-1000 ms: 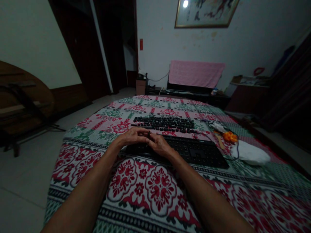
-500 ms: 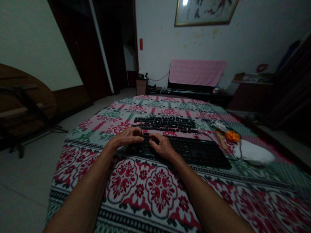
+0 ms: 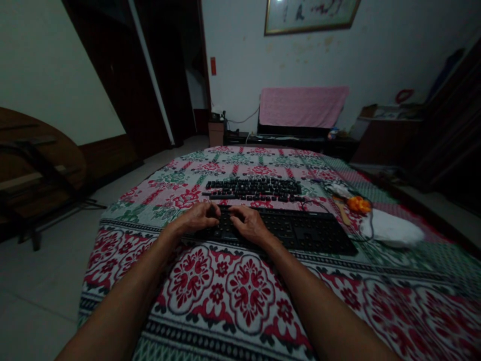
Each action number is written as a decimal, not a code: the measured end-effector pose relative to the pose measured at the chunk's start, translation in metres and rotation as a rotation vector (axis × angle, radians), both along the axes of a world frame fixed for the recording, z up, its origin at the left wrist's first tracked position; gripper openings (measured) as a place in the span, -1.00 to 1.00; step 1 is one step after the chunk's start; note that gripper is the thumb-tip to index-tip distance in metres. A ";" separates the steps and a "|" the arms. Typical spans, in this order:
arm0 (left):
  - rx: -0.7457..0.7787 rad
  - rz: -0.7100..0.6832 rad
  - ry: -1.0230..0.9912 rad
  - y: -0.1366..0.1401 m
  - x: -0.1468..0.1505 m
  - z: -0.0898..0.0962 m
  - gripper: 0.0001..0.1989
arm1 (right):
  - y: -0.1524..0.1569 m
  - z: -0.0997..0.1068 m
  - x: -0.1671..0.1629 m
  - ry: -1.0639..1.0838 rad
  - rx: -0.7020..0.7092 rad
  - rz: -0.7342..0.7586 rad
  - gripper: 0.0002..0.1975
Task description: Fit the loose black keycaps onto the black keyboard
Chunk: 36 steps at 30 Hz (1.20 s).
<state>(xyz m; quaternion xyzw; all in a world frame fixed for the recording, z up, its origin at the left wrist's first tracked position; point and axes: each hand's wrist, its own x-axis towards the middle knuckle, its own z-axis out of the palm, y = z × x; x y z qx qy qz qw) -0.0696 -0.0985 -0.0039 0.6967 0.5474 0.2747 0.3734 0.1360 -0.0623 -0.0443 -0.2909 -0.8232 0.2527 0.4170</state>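
A black keyboard (image 3: 308,235) lies on the patterned bedspread, its key area mostly bare of keycaps. My left hand (image 3: 201,216) is at its far left end, fingers curled towards the thumb; a dark spot shows at the fingertips, too small and dim to name. Over the keyboard's left part, my right hand (image 3: 248,223) has bent fingers with a gap between index finger and thumb, and nothing visible in it. Behind the keyboard, loose black keycaps (image 3: 255,188) are laid out in rows. The keyboard under both hands is partly hidden.
To the right lie a flat wooden-coloured stick (image 3: 342,213), an orange crumpled item (image 3: 358,204), a white bundle (image 3: 393,229) and a dark cable (image 3: 372,225). A pink cloth (image 3: 304,106) covers something by the far wall. A folded round table (image 3: 41,155) leans at left.
My left hand has drawn slightly left, away from my right hand, so the gap between them is wider. My right hand stays over the keyboard. The view has shifted a little.
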 end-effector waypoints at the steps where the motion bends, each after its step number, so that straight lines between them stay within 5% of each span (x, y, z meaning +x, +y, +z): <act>1: -0.004 0.008 -0.005 -0.001 0.001 -0.001 -0.74 | 0.000 0.001 0.000 -0.007 0.010 -0.004 -0.76; 10: -0.119 -0.003 -0.161 -0.009 0.003 0.016 -0.73 | -0.004 0.004 0.003 -0.095 0.087 -0.005 -0.74; 16: -0.186 -0.040 -0.077 -0.022 0.009 0.027 -0.75 | -0.005 0.006 0.002 -0.097 0.063 -0.014 -0.74; 31: 0.033 -0.048 0.170 -0.021 0.010 0.011 -0.87 | -0.003 0.002 0.001 -0.093 0.086 -0.015 -0.74; 36: 0.018 -0.047 0.091 -0.020 0.011 0.005 -0.85 | -0.004 0.004 0.002 -0.101 0.075 -0.001 -0.73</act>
